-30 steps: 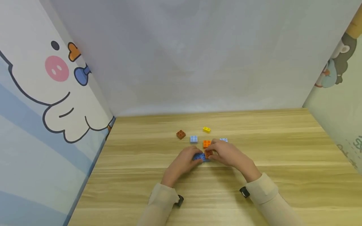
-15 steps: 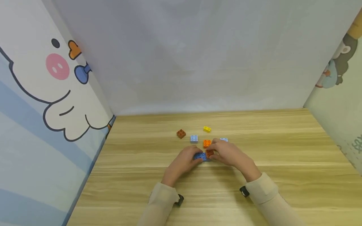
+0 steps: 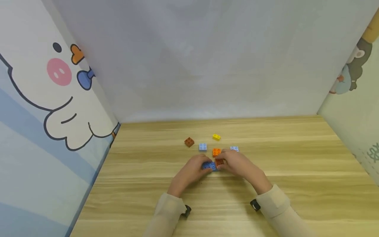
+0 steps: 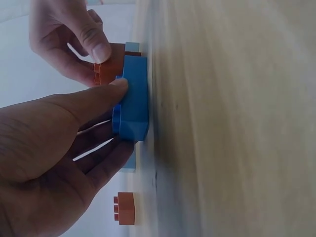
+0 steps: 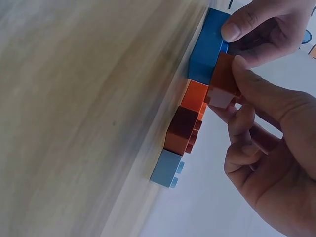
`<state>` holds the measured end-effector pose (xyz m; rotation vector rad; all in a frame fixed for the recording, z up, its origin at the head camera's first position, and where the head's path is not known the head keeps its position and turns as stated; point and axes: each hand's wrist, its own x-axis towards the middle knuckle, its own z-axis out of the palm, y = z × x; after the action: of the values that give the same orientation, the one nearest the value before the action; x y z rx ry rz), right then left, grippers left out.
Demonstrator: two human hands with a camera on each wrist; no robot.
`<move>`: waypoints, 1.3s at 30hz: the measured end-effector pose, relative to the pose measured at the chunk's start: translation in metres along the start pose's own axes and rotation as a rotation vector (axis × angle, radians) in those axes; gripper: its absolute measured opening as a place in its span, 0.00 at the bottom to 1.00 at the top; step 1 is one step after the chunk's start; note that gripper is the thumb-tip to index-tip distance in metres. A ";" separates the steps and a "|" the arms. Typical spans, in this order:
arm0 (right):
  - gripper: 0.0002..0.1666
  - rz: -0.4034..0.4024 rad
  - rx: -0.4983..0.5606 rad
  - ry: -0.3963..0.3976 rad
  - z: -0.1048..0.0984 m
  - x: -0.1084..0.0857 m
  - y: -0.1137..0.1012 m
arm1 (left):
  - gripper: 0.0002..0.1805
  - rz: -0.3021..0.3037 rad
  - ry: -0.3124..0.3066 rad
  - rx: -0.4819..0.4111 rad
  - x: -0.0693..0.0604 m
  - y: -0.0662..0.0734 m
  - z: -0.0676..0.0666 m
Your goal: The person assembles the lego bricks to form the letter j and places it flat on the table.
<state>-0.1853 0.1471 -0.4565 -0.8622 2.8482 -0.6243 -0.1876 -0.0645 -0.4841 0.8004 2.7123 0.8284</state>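
Note:
The left hand (image 3: 191,170) pinches a long blue building brick (image 3: 209,166) between thumb and fingers. It lies on the table, studs up. At its right end, the right hand (image 3: 238,162) grips a reddish-brown brick (image 3: 219,162) between thumb and fingers. In the right wrist view this reddish-brown brick (image 5: 223,79) sits over the studs at the end of the blue brick (image 5: 208,47). Whether it is pressed fully down I cannot tell. Just behind the hands lies an orange brick (image 3: 216,151). The right hand partly covers a light blue brick (image 3: 234,148).
Further back lie another light blue brick (image 3: 202,147), a brown brick (image 3: 189,142) and a small yellow brick (image 3: 216,137). The right wrist view also shows a dark reddish brick (image 5: 181,129) beside the orange one. A pale wall closes off the wooden table (image 3: 142,197) behind.
Both hands keep their hold on the bricks in nearly the same place. The right fingers and the reddish-brown brick shift very slightly; the head view itself moves a little.

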 end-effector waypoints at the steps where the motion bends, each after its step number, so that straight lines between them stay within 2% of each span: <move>1: 0.16 0.002 -0.004 0.003 0.000 0.000 0.001 | 0.19 0.000 -0.005 -0.008 0.001 -0.001 -0.001; 4: 0.17 0.001 -0.012 0.011 0.001 -0.001 0.003 | 0.19 -0.002 -0.011 -0.035 0.006 -0.005 -0.005; 6: 0.17 0.000 -0.018 0.012 0.001 -0.001 0.003 | 0.19 -0.001 0.006 -0.049 0.010 -0.009 -0.010; 8: 0.17 -0.002 -0.019 0.013 0.001 -0.001 0.003 | 0.18 -0.001 0.053 -0.051 0.015 -0.014 -0.015; 11: 0.18 0.013 -0.019 0.005 0.000 -0.001 0.003 | 0.17 -0.015 0.165 -0.011 0.023 -0.022 -0.023; 15: 0.19 0.047 -0.008 -0.004 0.000 0.000 0.003 | 0.19 -0.101 0.293 0.039 0.033 -0.032 -0.032; 19: 0.18 0.055 0.004 -0.002 0.001 -0.001 0.003 | 0.20 -0.181 0.346 0.069 0.042 -0.041 -0.036; 24: 0.18 0.038 -0.003 0.006 0.001 -0.002 0.006 | 0.21 -0.226 0.340 0.107 0.048 -0.049 -0.037; 27: 0.19 0.031 -0.005 0.004 0.003 -0.001 0.005 | 0.21 -0.240 0.334 0.112 0.046 -0.053 -0.036; 32: 0.20 0.040 -0.010 0.001 0.004 -0.001 0.005 | 0.20 -0.272 0.320 0.132 0.046 -0.053 -0.033; 39: 0.19 0.074 0.001 -0.007 0.003 0.000 0.004 | 0.16 -0.279 0.291 0.151 0.048 -0.053 -0.031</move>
<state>-0.1865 0.1496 -0.4614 -0.7540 2.8584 -0.6125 -0.2614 -0.0898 -0.4897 0.3314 3.0755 0.7325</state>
